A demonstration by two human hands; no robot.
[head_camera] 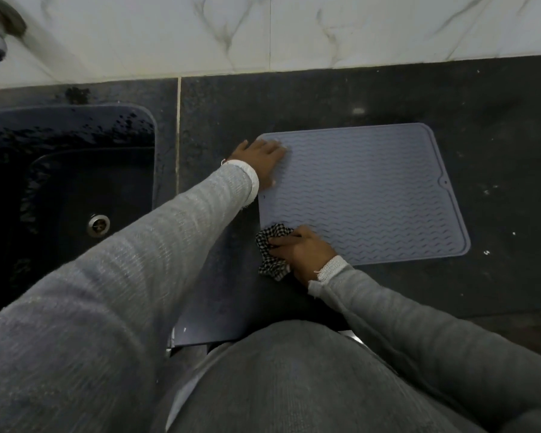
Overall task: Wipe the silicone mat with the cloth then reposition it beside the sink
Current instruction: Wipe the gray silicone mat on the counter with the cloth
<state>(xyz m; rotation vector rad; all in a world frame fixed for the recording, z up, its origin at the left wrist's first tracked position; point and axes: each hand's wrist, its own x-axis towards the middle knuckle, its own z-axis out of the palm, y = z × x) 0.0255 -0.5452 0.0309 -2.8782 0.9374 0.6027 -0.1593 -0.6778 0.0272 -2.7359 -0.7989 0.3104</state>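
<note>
Nearest the body, the right hand is bunched round a black-and-white checked cloth, pressing it down at the near left corner of the mat. Part of the cloth hangs off the mat's edge onto the dark worktop. A stroke started from here could drag the cloth along the stone and carry grit back onto the mat.

The mat itself, grey with wavy ridges and a raised rim, lies flat on the worktop, a strip of stone apart from the sink on its left. The ridges could well hold dirt in their grooves, so a light pass may skim the tops and leave the hollows unwiped. Most of the surface stretches away to the right, out past the cloth, so the far right corners are the likeliest to be missed.

Further out, the left hand lies flat, fingers straight, on the mat's far left corner, pinning it. If that pressure eases during a firm stroke, the soft mat may slide or buckle.

The sink's rim looks wet and beaded with drops. Moved closer, the wiped mat may pick up that water along its underside.
</note>
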